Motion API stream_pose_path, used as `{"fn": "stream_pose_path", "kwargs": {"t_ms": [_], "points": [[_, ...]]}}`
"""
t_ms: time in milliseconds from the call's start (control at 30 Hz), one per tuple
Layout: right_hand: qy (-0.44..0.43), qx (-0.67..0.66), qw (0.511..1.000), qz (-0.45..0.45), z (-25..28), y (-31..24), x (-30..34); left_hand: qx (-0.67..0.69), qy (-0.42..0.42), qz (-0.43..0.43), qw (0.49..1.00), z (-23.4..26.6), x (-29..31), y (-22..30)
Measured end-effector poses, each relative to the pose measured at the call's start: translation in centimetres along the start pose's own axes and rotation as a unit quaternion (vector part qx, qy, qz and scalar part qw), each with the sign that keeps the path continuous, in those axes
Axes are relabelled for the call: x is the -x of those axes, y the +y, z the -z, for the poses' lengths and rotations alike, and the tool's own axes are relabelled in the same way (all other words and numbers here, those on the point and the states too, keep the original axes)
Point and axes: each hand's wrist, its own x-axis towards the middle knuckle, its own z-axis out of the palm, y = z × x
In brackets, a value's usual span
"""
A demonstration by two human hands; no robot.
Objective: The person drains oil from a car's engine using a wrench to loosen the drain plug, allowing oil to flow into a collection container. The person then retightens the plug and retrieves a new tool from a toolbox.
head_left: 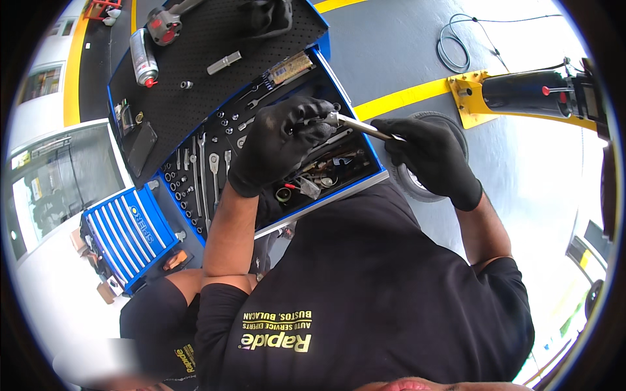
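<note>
A silver ratchet spans the gap between my two black-gloved hands, over the open tool drawer. My left hand is closed at its head end, the fingers curled and pinching there. What else those fingers may hold is hidden. My right hand is closed on the far end of the handle, beyond the drawer's right edge. Beneath my left hand lie several sockets and wrenches, with another ratchet among them. Loose small parts fill the drawer's near right section.
The cabinet's black top carries a spray can, an impact wrench, a long socket and a phone. A co-worker is close on my left. A tire and a yellow-based post stand right.
</note>
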Motion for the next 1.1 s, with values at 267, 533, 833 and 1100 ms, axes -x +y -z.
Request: {"fn": "stream_pose_path", "kwargs": {"t_ms": [267, 533, 833, 1100], "points": [[-0.097, -0.282, 0.942, -0.157, -0.3, -2.9, 2.1, -0.113, -0.052, -0.124, 0.984, 1.6, 2.5, 4.0], [-0.094, -0.387, 0.894, -0.207, -5.0, -0.8, 4.0, -0.144, -0.074, -0.053, 0.985, 1.5, 6.1, 3.4], [0.022, -0.357, 0.913, -0.198, -8.3, -0.3, 3.1, -0.054, 0.108, 0.037, 0.992, 13.2, 4.8, -1.3], [0.032, -0.379, 0.912, -0.157, -8.6, -2.0, 3.0, -0.575, 0.222, -0.006, 0.787, 22.2, 3.5, -13.2]]}}
